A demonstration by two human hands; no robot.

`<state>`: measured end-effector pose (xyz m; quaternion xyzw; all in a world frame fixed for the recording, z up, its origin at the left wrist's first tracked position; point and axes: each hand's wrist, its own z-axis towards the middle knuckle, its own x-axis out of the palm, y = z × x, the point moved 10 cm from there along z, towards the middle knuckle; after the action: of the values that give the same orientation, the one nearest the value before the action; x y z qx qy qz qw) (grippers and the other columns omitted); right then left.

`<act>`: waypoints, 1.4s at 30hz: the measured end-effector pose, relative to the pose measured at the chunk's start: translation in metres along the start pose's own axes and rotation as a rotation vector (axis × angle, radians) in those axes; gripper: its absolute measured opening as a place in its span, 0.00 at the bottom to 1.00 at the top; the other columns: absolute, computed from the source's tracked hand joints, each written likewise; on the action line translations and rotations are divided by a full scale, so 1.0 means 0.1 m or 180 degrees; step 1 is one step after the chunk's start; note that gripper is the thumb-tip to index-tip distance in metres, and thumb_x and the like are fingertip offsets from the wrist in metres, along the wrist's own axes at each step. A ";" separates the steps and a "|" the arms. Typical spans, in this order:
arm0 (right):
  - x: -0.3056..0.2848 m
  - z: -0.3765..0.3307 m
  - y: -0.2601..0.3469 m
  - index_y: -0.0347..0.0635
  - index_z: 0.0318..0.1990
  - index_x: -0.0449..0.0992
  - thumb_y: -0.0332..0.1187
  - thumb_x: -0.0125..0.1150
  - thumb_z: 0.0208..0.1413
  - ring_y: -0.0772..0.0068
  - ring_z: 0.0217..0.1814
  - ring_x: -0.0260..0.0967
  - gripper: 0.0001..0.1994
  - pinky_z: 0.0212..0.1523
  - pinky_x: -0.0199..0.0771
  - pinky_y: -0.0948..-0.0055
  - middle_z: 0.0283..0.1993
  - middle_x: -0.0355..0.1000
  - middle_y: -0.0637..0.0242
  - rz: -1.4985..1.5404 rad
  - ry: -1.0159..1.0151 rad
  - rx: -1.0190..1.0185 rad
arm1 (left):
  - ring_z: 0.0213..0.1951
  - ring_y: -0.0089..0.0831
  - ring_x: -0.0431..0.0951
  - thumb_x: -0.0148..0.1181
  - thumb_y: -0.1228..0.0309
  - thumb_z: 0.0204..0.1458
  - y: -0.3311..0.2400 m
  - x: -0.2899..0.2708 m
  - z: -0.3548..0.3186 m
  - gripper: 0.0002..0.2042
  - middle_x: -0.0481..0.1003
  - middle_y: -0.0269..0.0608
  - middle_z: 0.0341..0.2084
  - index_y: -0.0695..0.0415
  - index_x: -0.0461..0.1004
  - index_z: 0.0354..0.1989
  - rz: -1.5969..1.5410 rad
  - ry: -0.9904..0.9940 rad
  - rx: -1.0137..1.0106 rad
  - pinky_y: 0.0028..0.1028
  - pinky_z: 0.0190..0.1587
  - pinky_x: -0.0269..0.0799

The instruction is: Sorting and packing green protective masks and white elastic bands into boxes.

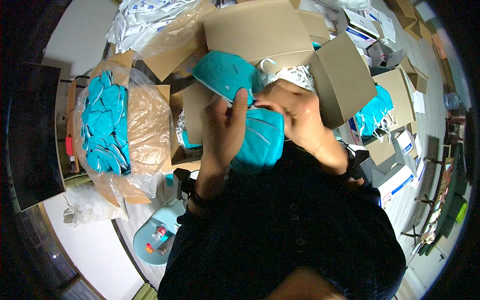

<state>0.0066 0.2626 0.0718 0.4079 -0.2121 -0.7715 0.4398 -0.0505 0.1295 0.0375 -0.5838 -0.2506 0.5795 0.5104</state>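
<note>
Two teal cup-shaped face masks are between my hands, above an open cardboard box. My left hand (225, 127) is closed on the upper mask (225, 75), its thumb pressed on the mask's lower edge. The lower mask (260, 137) hangs under my fingers, its creased face showing; what carries it is partly hidden. At the upper mask's edge, my right hand (297, 110) is closed in a pinch on a thin white strap, largely covered by the fingers. White straps (295, 76) lie heaped in the cardboard box (255, 30) behind my right hand.
To the left, a plastic-lined carton (150, 120) holds a pile of teal masks (105, 125). Another open box on the right contains more masks (375, 110). White cartons (395, 182) stand beyond it. A light-blue stool (145, 240) with a bottle (159, 235) is at lower left.
</note>
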 end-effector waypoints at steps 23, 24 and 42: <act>-0.33 0.42 -0.21 0.44 0.54 0.75 0.25 0.63 0.51 0.65 0.37 0.74 0.20 0.39 0.74 0.69 0.39 0.77 0.59 -0.0191 0.0338 0.0724 | 0.13 0.21 0.66 0.57 0.57 0.59 0.41 -0.24 -0.18 0.16 0.74 0.42 0.19 0.60 0.73 0.31 -0.2765 0.0567 -0.1469 0.22 0.15 0.58; -0.30 0.42 -0.23 0.43 0.53 0.75 0.25 0.63 0.52 0.70 0.35 0.73 0.19 0.38 0.73 0.71 0.38 0.76 0.62 0.0335 0.0251 0.0784 | 0.12 0.21 0.65 0.57 0.55 0.59 0.47 -0.08 -0.16 0.18 0.74 0.44 0.21 0.60 0.73 0.31 -0.2587 0.0548 -0.1660 0.22 0.15 0.58; -0.12 0.24 -0.26 0.40 0.31 0.74 0.30 0.70 0.45 0.62 0.25 0.71 0.10 0.28 0.71 0.68 0.26 0.73 0.60 -0.0243 -0.0274 0.1154 | 0.23 0.13 0.67 0.66 0.71 0.52 -0.18 -0.50 0.13 0.09 0.73 0.28 0.18 0.62 0.76 0.25 -0.0254 -0.1004 0.0097 0.19 0.26 0.63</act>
<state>-0.0232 0.2859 0.0730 0.4549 -0.3506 -0.7535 0.3200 -0.0674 0.0961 0.0773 -0.4673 -0.3418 0.6470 0.4962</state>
